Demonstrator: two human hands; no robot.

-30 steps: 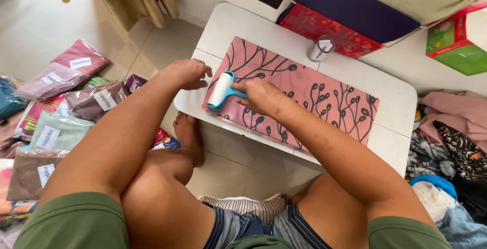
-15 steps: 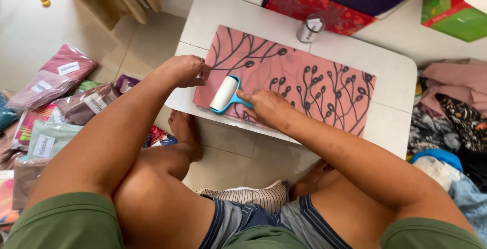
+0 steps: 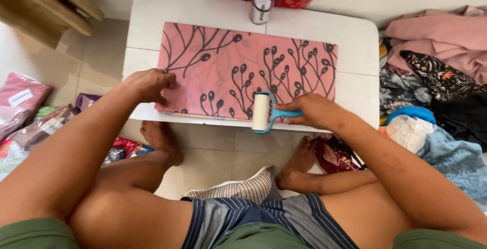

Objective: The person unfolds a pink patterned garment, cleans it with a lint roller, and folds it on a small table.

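Bench point(image 3: 355, 41) carries pink folded cloth point(image 3: 243, 71), pinned at its nine o'clock edge by the flat, open left hand point(image 3: 147, 84). Lint roller point(image 3: 262, 112), gripped by the right hand point(image 3: 314, 111), is best rolled evenly with cloth kept taut.

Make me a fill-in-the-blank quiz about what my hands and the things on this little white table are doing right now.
1. The right hand holds the blue handle of a white ____ roller.
2. The left hand presses on the ____ edge of the folded pink cloth with a dark branch pattern.
3. The small cylindrical can stands on the low white table, at the cloth's ____ edge.

Missing words: lint; left; far
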